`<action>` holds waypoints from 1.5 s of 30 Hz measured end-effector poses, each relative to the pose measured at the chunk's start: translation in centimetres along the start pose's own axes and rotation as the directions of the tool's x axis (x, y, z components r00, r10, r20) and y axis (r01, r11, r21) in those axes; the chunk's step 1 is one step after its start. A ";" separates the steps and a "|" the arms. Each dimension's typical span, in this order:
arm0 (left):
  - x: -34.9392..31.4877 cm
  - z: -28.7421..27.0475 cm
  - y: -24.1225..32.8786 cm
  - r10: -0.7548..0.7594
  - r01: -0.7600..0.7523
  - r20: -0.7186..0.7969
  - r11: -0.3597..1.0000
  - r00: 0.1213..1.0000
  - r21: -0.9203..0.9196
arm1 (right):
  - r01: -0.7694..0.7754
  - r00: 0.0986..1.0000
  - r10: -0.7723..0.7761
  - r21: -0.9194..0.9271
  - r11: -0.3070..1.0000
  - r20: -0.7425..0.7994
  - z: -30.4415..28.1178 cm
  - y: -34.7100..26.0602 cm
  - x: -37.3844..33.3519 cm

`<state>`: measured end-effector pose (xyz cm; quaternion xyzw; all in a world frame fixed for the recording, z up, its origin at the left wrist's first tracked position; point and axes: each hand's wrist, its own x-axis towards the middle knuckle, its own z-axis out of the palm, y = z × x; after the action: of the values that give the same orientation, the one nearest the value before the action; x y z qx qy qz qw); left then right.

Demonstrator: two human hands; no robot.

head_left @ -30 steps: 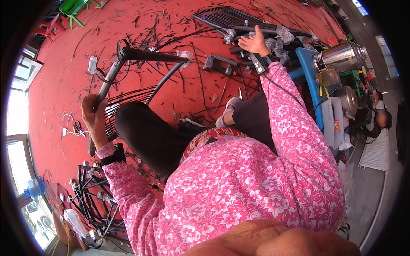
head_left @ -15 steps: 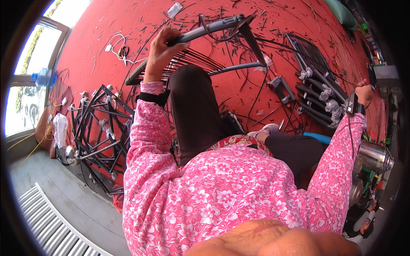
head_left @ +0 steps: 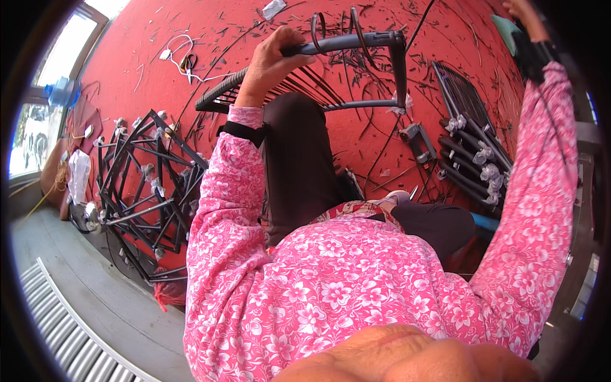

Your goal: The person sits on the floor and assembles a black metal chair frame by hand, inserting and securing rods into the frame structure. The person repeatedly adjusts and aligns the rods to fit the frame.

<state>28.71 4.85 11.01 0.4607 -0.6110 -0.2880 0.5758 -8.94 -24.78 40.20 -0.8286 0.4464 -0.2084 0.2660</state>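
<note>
A grey-black tubular frame (head_left: 405, 75), partly woven with dark strips (head_left: 303, 81), rests by my raised knee. My left hand (head_left: 275, 56) is closed around the end of its upper tube. Dark strip loops (head_left: 356, 35) hang around that tube. From the frame's far corner a long dark strip (head_left: 420, 28) runs taut up past the picture's upper edge. My right hand (head_left: 523, 14) is lifted high at the far upper right, fingers curled and partly cut off by the rim. What it grips cannot be made out.
Black metal frames (head_left: 149, 191) with wrapped ends are heaped at left. More wrapped tubes (head_left: 468, 156) and a slatted panel (head_left: 461, 89) lie at right, near a grey metal tool (head_left: 417, 140). Strip scraps litter the red floor (head_left: 216, 32). A white cable (head_left: 181, 48) lies beyond.
My right hand has swung up and away to the far upper right. The long strip now points upward rather than rightward. The frame and my left hand have shifted slightly right and up.
</note>
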 end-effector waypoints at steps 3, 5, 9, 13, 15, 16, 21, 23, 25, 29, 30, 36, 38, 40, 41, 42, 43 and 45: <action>0.1 -0.4 -0.3 -0.018 0.018 -0.009 1.000 1.000 0.020 | -0.092 0.990 0.089 0.019 0.996 0.110 7.9 0.7 -4.0; 0.5 -0.2 -0.5 -0.005 0.005 -0.014 0.999 1.000 0.053 | -0.113 0.982 0.082 0.181 0.977 0.170 12.4 -2.0 -8.7; 1.2 1.3 -0.4 0.038 -0.036 -0.016 0.994 0.999 0.107 | -0.001 0.932 -0.088 0.245 0.970 0.351 23.8 -7.7 -16.8; 1.3 2.9 -0.1 -0.027 0.020 0.035 0.982 0.999 0.188 | 0.096 0.995 -0.103 -0.323 0.942 -0.003 33.5 -8.6 -18.1; 1.3 3.2 0.0 0.043 -0.045 0.012 0.975 0.999 0.217 | 0.089 0.978 -0.148 -0.355 0.931 -0.144 36.6 -7.6 -18.1; 1.3 3.3 0.0 0.052 -0.054 0.013 0.973 0.999 0.223 | 0.111 0.964 -0.161 -0.228 0.967 -0.214 37.7 -6.7 -18.0; 1.3 3.3 -0.1 0.092 -0.092 0.014 0.943 0.996 0.319 | 0.180 0.903 -0.110 0.134 0.974 -0.414 40.5 -2.7 -17.2; 1.3 3.3 0.5 0.028 -0.038 0.035 0.948 0.999 0.315 | 0.174 0.897 -0.146 0.030 0.984 -0.417 40.2 -2.4 -16.9; 1.4 3.6 1.1 -0.030 0.017 0.065 0.981 0.997 0.193 | 0.242 0.888 -0.225 -0.011 0.970 -0.401 39.5 -2.6 -17.9; 2.2 2.7 -0.3 0.004 0.006 -0.033 0.960 0.999 0.280 | 0.413 0.836 -0.506 -0.365 0.834 -0.213 38.3 -3.0 -24.1; 2.4 2.1 -1.2 -0.020 0.039 -0.072 0.961 0.997 0.272 | 0.418 0.879 -0.468 -0.324 0.848 -0.092 37.9 -2.7 -26.3; 4.5 -3.8 -7.1 -0.154 0.231 -0.337 0.952 0.929 0.203 | -0.046 0.970 0.098 -0.227 0.973 0.224 34.3 2.1 -39.1; 4.6 -6.0 -8.4 -0.126 0.290 -0.476 0.912 0.870 0.290 | -0.251 0.928 0.319 -0.311 0.917 0.192 32.0 4.4 -44.2; 4.6 -8.3 -9.1 -0.147 0.321 -0.558 0.919 0.817 0.229 | -0.310 0.908 0.388 -0.371 0.876 0.158 29.9 6.9 -49.2; 4.4 -9.4 -9.3 -0.142 0.359 -0.608 0.899 0.781 0.252 | -0.309 0.909 0.388 -0.377 0.873 0.154 28.9 7.7 -52.2; 4.1 -10.3 -9.6 -0.123 0.382 -0.635 0.878 0.762 0.288 | -0.377 0.897 0.427 -0.306 0.874 0.115 28.2 8.4 -54.6; 3.8 -11.2 -9.8 -0.114 0.443 -0.663 0.824 0.740 0.353 | -0.473 0.862 0.502 -0.249 0.845 0.066 27.7 8.9 -56.6; 3.6 -13.0 -10.4 -0.080 0.419 -0.692 0.843 0.718 0.337 | -0.562 0.827 0.562 -0.021 0.827 0.009 26.5 8.7 -59.8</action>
<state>43.99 -0.28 5.58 0.7375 -0.3514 -0.0287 0.5760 -29.76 28.86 7.91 -0.6647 0.6699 -0.1110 0.3116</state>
